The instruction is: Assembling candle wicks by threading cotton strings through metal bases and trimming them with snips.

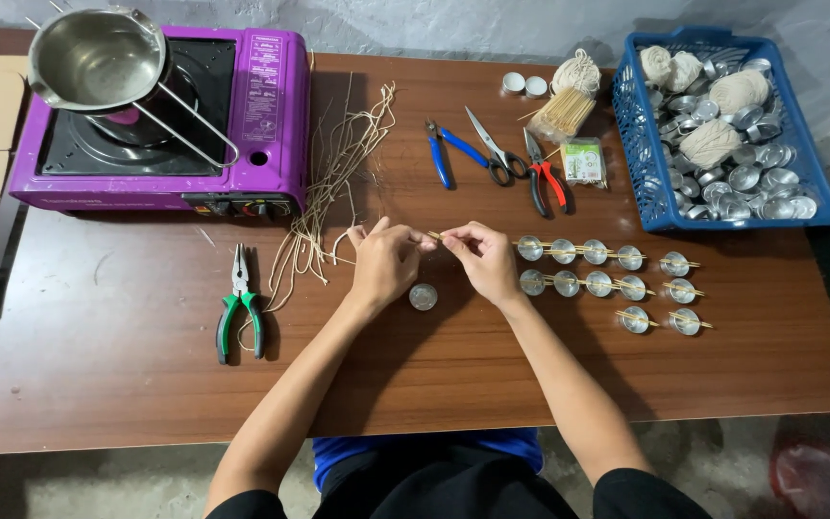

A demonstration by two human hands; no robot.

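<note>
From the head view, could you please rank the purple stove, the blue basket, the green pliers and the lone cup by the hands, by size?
1. Purple stove
2. Blue basket, somewhat smaller
3. Green pliers
4. Lone cup

Two bare forearms run back from the left hand and the right hand, neither wearing rings, a watch or gloves. Short black sleeves begin well behind the hands, at the upper arms. Between them shows a blue garment above black clothing.
</note>
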